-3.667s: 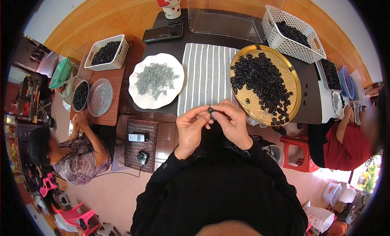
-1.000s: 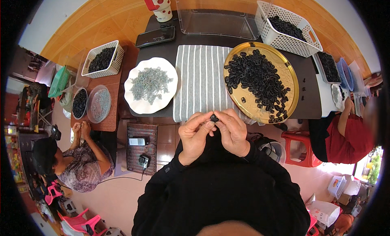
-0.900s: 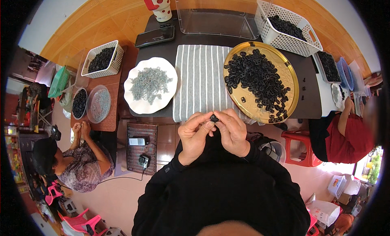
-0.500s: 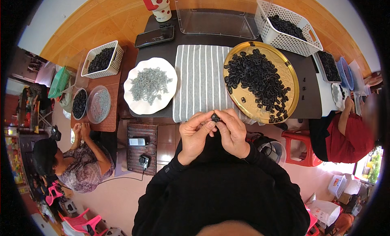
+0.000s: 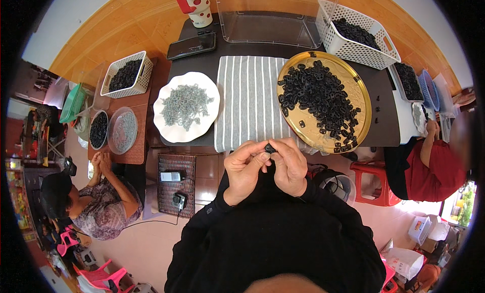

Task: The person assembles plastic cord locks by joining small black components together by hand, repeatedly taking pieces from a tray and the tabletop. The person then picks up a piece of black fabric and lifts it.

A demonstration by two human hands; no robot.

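Observation:
Between the fingertips of both hands is a small black plastic piece (image 5: 270, 148), held just off the table's near edge. My left hand (image 5: 243, 171) pinches it from the left with thumb and forefinger. From the other side my right hand (image 5: 289, 167) grips it the same way. Beyond the hands lies a grey cloth with white stripes (image 5: 251, 101). A gold round tray (image 5: 365, 106) to its right carries a heap of black plastic pieces (image 5: 321, 93). On the left, a white scalloped plate (image 5: 164, 129) bears a pile of small silvery metal parts (image 5: 186, 105).
A white perforated basket (image 5: 328, 40) of black pieces stands far right. A phone (image 5: 192, 44), a spotted tumbler (image 5: 201, 13) and a clear plastic bin (image 5: 273, 30) are at the back. Co-workers sit left (image 5: 106, 207) and right (image 5: 429, 169). A red stool (image 5: 371, 182) stands right.
Both hands stay pinched on the black piece. It has shifted very slightly and looks turned between my fingertips. Little else differs.

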